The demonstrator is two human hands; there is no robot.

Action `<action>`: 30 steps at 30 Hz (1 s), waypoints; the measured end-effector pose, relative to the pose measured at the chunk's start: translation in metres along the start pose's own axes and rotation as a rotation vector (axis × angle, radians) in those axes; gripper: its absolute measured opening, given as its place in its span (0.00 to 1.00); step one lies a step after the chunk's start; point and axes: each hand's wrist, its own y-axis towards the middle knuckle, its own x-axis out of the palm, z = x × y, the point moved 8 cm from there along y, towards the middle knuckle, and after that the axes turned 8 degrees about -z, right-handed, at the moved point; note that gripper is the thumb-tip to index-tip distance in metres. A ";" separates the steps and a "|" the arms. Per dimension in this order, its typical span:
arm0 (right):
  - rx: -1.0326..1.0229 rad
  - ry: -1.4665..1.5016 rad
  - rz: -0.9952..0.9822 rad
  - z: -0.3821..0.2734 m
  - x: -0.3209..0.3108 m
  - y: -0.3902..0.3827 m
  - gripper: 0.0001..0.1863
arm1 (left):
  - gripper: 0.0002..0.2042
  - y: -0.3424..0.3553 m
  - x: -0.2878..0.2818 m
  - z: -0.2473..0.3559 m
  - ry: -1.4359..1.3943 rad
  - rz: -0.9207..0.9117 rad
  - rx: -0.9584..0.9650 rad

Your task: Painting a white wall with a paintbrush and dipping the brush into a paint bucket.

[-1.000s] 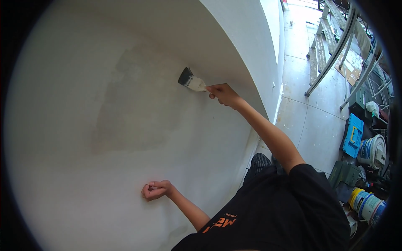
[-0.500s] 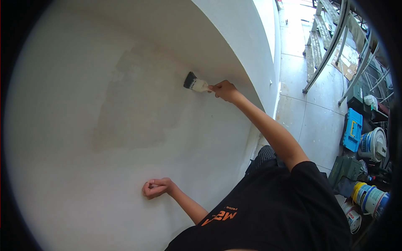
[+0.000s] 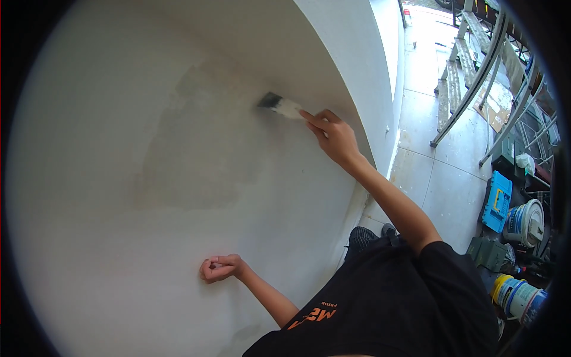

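Note:
My right hand (image 3: 334, 135) grips the handle of a flat paintbrush (image 3: 287, 108) with a pale ferrule and dark bristles. The bristle tips meet the off-white wall (image 3: 285, 202) near a protruding curved edge (image 3: 342, 65). Left of the brush, a darker, damp-looking patch (image 3: 196, 149) spreads over the wall, uneven at its borders. Lower down, my left hand (image 3: 220, 268) rests closed against the same wall, fingers curled in and nothing visible in them.
Pale floor tiles (image 3: 419, 178) run along the wall's base. On the right stand a stepladder (image 3: 458, 77), a curved metal frame (image 3: 470, 92), a blue toolbox (image 3: 497, 202), a white paint bucket (image 3: 524, 223), a yellow-rimmed bucket (image 3: 517, 294) and a dark green case (image 3: 488, 253).
The brush has tilted flatter, its bristles slightly higher on the wall, and my right hand has turned and shifted right and down. My left hand stays nearly in place. The view has shifted slightly.

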 end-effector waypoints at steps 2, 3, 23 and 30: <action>-0.006 -0.047 -0.016 0.005 0.023 0.012 0.16 | 0.07 -0.002 0.003 -0.001 -0.017 -0.014 -0.020; -0.013 -0.093 -0.031 0.010 0.033 0.014 0.17 | 0.07 -0.002 0.005 -0.001 -0.035 -0.010 -0.028; -0.066 -0.045 -0.056 -0.030 0.021 0.023 0.13 | 0.09 0.001 -0.003 0.003 0.031 0.032 -0.010; 0.008 -0.081 -0.252 0.025 0.047 -0.012 0.15 | 0.08 -0.002 0.008 -0.001 0.071 -0.035 -0.038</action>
